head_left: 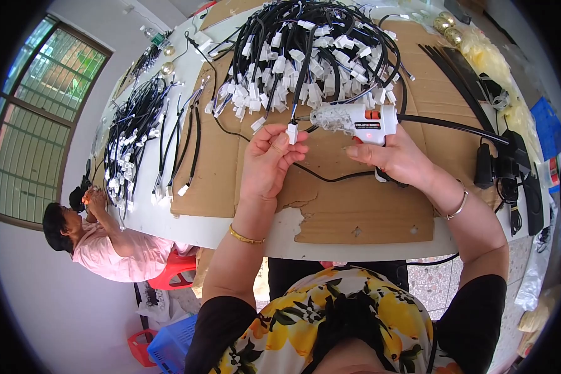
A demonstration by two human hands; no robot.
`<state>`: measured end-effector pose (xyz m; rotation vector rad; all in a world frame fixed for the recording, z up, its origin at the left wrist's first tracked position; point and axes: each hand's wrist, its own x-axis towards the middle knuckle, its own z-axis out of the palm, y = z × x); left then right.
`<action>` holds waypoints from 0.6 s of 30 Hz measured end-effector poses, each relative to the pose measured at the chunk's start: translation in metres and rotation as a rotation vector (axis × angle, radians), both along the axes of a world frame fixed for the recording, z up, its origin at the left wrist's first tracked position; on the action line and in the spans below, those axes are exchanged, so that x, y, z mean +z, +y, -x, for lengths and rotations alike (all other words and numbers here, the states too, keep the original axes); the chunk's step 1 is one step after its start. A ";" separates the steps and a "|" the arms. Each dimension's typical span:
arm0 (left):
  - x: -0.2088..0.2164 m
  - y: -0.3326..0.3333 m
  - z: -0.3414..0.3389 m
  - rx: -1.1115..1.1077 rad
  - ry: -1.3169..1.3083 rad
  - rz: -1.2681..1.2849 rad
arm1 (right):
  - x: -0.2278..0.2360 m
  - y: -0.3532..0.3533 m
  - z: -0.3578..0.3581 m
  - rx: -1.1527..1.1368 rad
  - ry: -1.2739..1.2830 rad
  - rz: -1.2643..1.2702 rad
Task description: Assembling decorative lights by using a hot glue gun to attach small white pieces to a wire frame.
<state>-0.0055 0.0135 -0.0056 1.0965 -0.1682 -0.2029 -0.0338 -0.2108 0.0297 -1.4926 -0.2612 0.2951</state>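
Note:
Between the thumb and fingers of my left hand (269, 159) is a white plug connector (292, 134), with its black sleeved cable running up toward the pile. My right hand (405, 159) grips a white hot glue gun (380, 128) with an orange part on top. The gun's nozzle points left and meets the cable just above the connector; whether glue is coming out is too small to tell. Beyond both hands lies a big heap of black cables (311, 56) with many white connectors. A brown cardboard sheet (361, 215) lies under my hands.
More cables (131, 143) are spread on the white table (221, 224) at the left. There a co-worker in a pink shirt (121, 249) sits on a red stool (174, 272). Black glue sticks or rods (458, 90), a power adapter (485, 165) and yellowish plastic film (489, 59) lie at the right.

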 end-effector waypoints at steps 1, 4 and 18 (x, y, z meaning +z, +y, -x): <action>-0.001 0.000 0.000 0.010 -0.009 -0.003 | 0.002 0.001 0.001 0.004 0.026 -0.034; 0.000 -0.001 0.000 0.023 -0.019 -0.009 | -0.004 0.000 -0.001 0.003 -0.035 0.015; 0.000 -0.001 0.001 0.010 -0.036 -0.021 | -0.009 -0.002 -0.004 0.047 0.024 -0.028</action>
